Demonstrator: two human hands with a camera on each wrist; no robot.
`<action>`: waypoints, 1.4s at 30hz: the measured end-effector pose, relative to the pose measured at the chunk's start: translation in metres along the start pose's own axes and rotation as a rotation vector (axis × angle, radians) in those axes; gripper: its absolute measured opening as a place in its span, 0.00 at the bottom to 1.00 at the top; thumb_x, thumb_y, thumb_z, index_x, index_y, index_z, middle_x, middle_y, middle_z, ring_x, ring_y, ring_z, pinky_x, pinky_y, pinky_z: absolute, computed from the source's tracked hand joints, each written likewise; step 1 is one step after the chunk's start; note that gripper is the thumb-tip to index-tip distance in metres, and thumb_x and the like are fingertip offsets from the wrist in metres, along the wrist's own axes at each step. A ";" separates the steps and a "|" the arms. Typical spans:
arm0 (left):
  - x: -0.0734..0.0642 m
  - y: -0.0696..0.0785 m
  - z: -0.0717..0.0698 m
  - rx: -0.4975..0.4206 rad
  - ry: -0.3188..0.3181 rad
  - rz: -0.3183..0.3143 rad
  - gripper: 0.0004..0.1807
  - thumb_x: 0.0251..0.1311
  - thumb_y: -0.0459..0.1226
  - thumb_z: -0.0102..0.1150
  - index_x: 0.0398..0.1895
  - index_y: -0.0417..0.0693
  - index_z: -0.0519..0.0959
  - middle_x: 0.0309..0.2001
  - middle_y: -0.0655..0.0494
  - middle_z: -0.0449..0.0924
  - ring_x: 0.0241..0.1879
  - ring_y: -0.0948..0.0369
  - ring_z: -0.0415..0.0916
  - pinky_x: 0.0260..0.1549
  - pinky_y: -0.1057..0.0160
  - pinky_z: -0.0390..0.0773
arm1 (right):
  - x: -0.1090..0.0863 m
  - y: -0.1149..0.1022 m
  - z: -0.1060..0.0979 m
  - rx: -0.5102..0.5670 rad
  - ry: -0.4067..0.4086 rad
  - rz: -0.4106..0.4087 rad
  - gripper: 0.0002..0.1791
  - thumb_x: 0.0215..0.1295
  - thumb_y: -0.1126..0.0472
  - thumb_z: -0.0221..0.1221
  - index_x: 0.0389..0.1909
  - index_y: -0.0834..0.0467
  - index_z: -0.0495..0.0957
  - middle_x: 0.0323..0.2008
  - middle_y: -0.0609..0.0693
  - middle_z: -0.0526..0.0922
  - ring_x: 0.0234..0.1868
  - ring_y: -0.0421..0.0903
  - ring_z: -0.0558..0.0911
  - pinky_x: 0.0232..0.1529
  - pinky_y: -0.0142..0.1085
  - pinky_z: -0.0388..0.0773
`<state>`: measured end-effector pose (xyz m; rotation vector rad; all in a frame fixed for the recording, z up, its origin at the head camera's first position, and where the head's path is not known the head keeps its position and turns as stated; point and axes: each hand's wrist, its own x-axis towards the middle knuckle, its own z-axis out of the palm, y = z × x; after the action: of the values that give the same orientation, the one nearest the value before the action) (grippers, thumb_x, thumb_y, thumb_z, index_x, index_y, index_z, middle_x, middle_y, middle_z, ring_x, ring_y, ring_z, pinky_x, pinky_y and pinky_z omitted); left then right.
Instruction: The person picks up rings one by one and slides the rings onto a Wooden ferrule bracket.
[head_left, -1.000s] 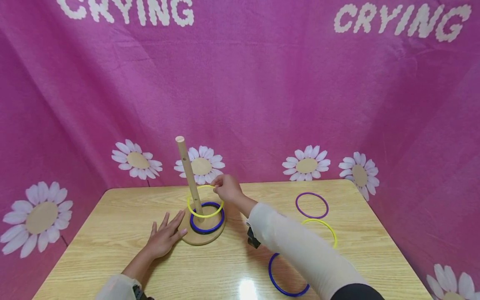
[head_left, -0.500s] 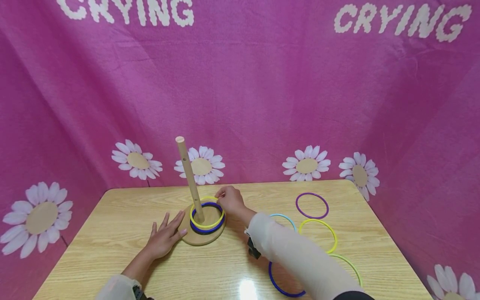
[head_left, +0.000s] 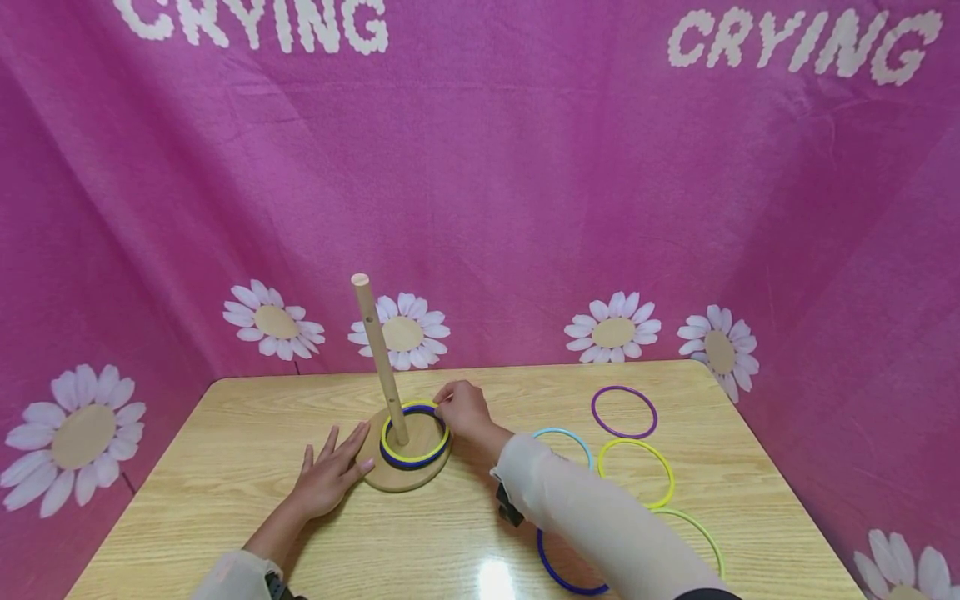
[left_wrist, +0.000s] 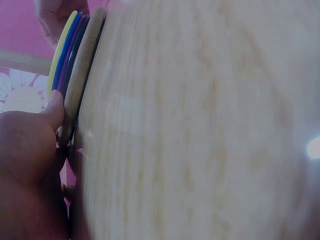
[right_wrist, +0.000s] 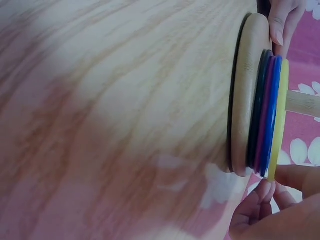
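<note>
So we're at the seating step, by the look of it: our right hand (head_left: 462,409) pinches a thin yellow plastic-looking ring (right_wrist: 281,117), already round the pale wooden post (head_left: 380,358) and about flush on the glossy blue ring (right_wrist: 271,117) beneath. Our left hand (head_left: 324,481) is spread, thumb at the round wooden base (head_left: 397,481), left of centre towards the bench's (head_left: 450,533) back edge. Next move probably just wants a clean release, no lifting, then maybe a reach towards the right edge, where the slim purple ring (head_left: 656,412) lies.
</note>
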<state>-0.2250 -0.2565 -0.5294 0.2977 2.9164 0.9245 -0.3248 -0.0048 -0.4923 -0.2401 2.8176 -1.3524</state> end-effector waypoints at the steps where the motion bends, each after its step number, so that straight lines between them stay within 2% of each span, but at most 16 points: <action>1: 0.000 0.000 0.000 0.001 0.003 0.003 0.38 0.79 0.52 0.48 0.84 0.49 0.52 0.82 0.47 0.50 0.81 0.36 0.31 0.69 0.26 0.21 | -0.001 0.000 0.000 0.001 0.002 -0.002 0.06 0.55 0.71 0.67 0.30 0.58 0.87 0.24 0.46 0.83 0.26 0.39 0.74 0.30 0.30 0.71; 9: 0.000 -0.001 0.001 0.008 0.011 0.008 0.38 0.79 0.52 0.48 0.84 0.49 0.51 0.82 0.47 0.50 0.81 0.36 0.32 0.69 0.26 0.21 | -0.003 0.002 0.001 0.009 0.011 0.004 0.04 0.54 0.69 0.70 0.29 0.57 0.87 0.23 0.45 0.82 0.26 0.38 0.74 0.31 0.31 0.72; 19: 0.000 0.000 0.000 0.008 0.010 0.008 0.37 0.79 0.50 0.49 0.83 0.48 0.52 0.82 0.46 0.51 0.81 0.35 0.33 0.69 0.25 0.22 | -0.003 0.005 -0.002 0.051 -0.016 0.018 0.04 0.57 0.67 0.71 0.31 0.58 0.86 0.26 0.46 0.83 0.28 0.39 0.76 0.33 0.31 0.74; 26: 0.000 -0.002 0.002 0.011 0.010 0.009 0.38 0.79 0.52 0.48 0.83 0.49 0.52 0.82 0.46 0.50 0.81 0.35 0.33 0.69 0.25 0.23 | -0.004 0.009 -0.013 0.064 -0.016 -0.004 0.03 0.59 0.66 0.69 0.34 0.59 0.87 0.28 0.46 0.84 0.31 0.39 0.77 0.37 0.33 0.77; 35: 0.000 -0.001 0.001 0.011 0.003 0.004 0.38 0.79 0.52 0.48 0.84 0.49 0.51 0.82 0.46 0.50 0.81 0.35 0.32 0.69 0.25 0.22 | -0.006 0.020 -0.028 0.117 -0.046 -0.063 0.08 0.61 0.65 0.69 0.40 0.63 0.87 0.30 0.47 0.85 0.31 0.38 0.79 0.38 0.34 0.78; 42: 0.000 -0.001 0.002 0.008 0.006 0.005 0.38 0.79 0.52 0.48 0.84 0.49 0.51 0.82 0.47 0.50 0.81 0.36 0.32 0.69 0.26 0.22 | -0.010 0.027 -0.042 0.132 -0.049 -0.061 0.09 0.62 0.65 0.68 0.42 0.63 0.86 0.31 0.47 0.85 0.32 0.38 0.79 0.40 0.34 0.79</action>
<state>-0.2252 -0.2568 -0.5314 0.3040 2.9266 0.9160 -0.3211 0.0455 -0.4878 -0.3543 2.6888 -1.5151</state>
